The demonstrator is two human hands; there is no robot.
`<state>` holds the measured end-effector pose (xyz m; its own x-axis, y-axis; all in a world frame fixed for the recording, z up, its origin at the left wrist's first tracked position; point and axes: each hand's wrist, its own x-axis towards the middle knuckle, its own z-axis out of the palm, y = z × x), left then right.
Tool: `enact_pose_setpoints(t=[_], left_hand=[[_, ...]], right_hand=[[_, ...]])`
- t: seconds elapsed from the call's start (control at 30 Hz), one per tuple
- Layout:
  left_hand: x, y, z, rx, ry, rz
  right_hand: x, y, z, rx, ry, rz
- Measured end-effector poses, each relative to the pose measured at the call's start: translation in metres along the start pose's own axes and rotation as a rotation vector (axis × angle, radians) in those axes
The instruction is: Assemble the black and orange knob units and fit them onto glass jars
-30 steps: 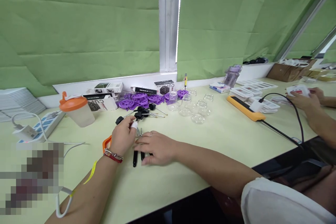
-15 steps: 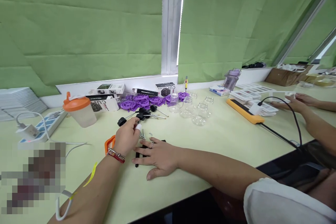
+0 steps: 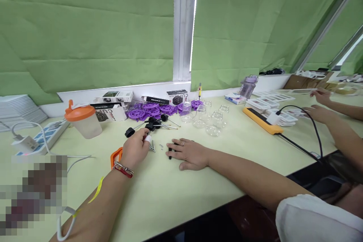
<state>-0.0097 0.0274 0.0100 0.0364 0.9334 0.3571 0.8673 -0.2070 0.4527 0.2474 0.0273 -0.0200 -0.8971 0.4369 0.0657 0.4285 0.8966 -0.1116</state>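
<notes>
My left hand (image 3: 135, 147) is closed, thumb against curled fingers. A white band or small white piece (image 3: 148, 138) shows at its thumb, and whatever it may be holding is hidden. Right beside it are several silver screws (image 3: 153, 146) and an orange frame-shaped piece (image 3: 115, 155). Just beyond lie black knobs with metal rods (image 3: 153, 124). My right hand (image 3: 190, 154) is open, lying palm down with spread fingers over black parts. One black piece (image 3: 170, 155) shows between its fingers; the rest are mostly covered. Tiny metal bits (image 3: 161, 146) lie between the hands.
Purple slotted discs (image 3: 151, 110), printed boxes (image 3: 112, 113) and clear plastic cups (image 3: 213, 130) line the back. An orange-lidded cup (image 3: 85, 123) and a power strip (image 3: 51, 133) stand left. At right are a yellow-orange power strip (image 3: 262, 121) and another person's hands (image 3: 321, 111).
My right hand has slid right and slightly away from me, taking the black parts along under it. My left hand has stayed nearly in place, still closed.
</notes>
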Motion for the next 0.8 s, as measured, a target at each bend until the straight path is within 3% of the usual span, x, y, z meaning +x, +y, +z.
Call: enact_pose_setpoints(t=[0.17, 0.33, 0.8], left_hand=[[-0.001, 0.0, 0.001, 0.002, -0.008, 0.007], [0.0, -0.003, 0.003, -0.02, -0.019, 0.002], [0.0, -0.005, 0.006, -0.007, -0.028, 0.023]], right_hand=[[-0.005, 0.037, -0.001, -0.006, 0.01, 0.062], [0.007, 0.056, 0.002, -0.022, 0.04, 0.059], [0.015, 0.063, 0.005, -0.067, 0.046, 0.033]])
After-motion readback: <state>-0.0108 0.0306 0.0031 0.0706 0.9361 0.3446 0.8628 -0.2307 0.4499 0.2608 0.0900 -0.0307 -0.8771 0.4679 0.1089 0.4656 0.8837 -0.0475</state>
